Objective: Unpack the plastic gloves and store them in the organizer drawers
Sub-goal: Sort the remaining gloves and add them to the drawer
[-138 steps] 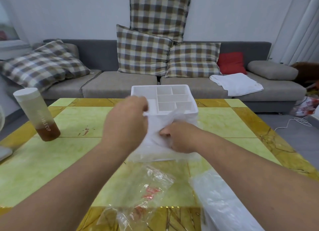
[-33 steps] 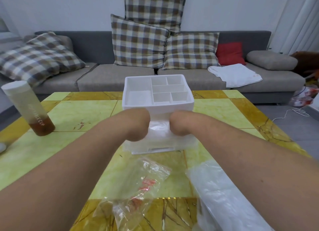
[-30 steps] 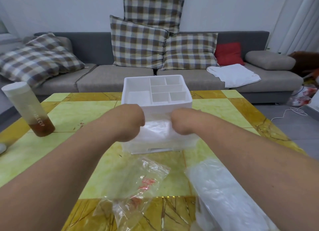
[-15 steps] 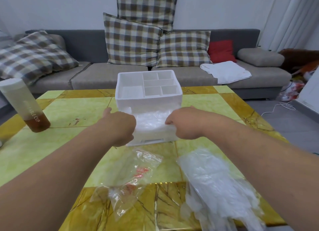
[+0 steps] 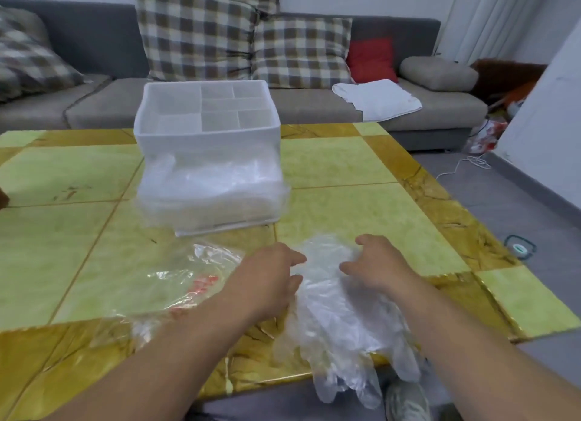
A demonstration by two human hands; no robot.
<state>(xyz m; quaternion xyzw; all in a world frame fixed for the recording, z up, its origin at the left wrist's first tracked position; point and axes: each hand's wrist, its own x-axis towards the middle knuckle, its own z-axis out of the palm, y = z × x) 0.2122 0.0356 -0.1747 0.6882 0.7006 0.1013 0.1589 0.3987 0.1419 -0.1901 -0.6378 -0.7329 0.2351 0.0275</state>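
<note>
While the organizer point(image 5: 207, 137) stands on the worktop point(image 5: 361, 169) with its drawer point(image 5: 213, 197) pulled out and full of gloves, the loose glove pile point(image 5: 339, 320) lies nearer than the organizer. The left grip point(image 5: 267, 282) and right grip point(image 5: 374, 266) rest on the pile, fingers relaxed and open.
</note>
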